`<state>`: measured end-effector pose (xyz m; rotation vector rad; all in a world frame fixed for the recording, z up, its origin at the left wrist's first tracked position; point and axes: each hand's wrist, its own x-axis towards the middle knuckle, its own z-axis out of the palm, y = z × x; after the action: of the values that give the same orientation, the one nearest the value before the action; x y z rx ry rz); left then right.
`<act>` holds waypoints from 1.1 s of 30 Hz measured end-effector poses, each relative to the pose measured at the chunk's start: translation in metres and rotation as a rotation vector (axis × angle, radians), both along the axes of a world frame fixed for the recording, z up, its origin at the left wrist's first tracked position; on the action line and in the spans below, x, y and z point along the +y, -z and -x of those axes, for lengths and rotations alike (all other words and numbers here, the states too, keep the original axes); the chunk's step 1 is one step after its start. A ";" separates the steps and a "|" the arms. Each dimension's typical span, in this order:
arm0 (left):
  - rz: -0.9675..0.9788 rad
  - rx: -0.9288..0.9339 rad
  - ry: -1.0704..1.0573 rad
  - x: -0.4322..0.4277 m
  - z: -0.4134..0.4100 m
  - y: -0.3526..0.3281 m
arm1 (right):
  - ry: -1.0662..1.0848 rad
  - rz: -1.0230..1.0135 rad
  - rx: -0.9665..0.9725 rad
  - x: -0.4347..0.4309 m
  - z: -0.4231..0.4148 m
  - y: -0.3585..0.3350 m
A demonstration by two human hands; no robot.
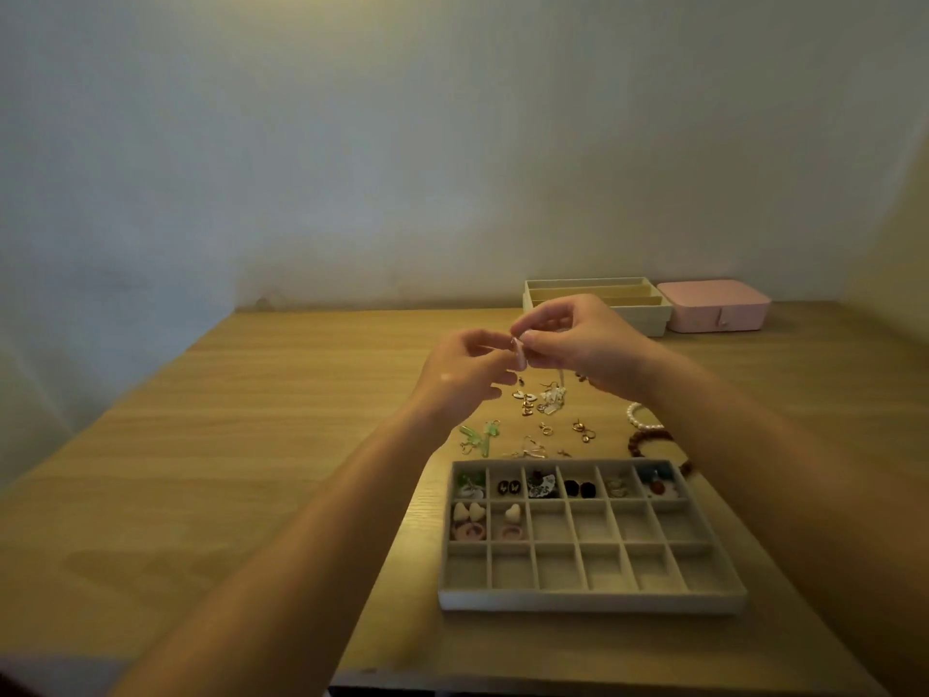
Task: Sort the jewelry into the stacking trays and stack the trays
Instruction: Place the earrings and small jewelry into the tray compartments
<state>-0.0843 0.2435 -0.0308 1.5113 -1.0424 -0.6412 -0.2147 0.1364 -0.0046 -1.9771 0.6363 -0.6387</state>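
Left hand (462, 374) and right hand (583, 344) raised, fingertips meeting. Both grips pinch one small pink piece (519, 352) between them, above loose jewelry (545, 399) mid-table (251, 445).

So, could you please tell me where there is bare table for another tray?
Free: the wooden table left of the compartment tray, out to its left edge. Crowded: loose earrings and bracelets lie just beyond that tray's far rim.
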 end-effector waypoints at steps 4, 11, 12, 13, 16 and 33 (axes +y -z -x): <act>0.015 0.148 0.044 0.028 0.017 -0.006 | 0.016 -0.035 -0.046 0.023 0.015 -0.003; 0.001 0.092 0.050 0.065 0.031 0.006 | 0.002 -0.193 -0.127 0.059 0.035 0.010; -0.009 0.093 0.047 0.068 0.031 0.007 | 0.009 -0.200 -0.132 0.061 0.036 0.011; -0.019 0.095 0.051 0.073 0.030 0.007 | 0.016 -0.204 -0.131 0.065 0.036 0.012; -0.035 0.110 0.074 0.081 0.029 0.010 | 0.020 -0.230 -0.137 0.071 0.040 0.014; 0.046 0.007 0.056 0.086 0.031 0.020 | -0.047 -0.204 -0.038 0.079 0.044 0.015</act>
<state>-0.1153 0.3295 -0.0508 1.4435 -1.0906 -0.6570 -0.2582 0.2153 -0.0195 -1.7809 0.6051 -0.5585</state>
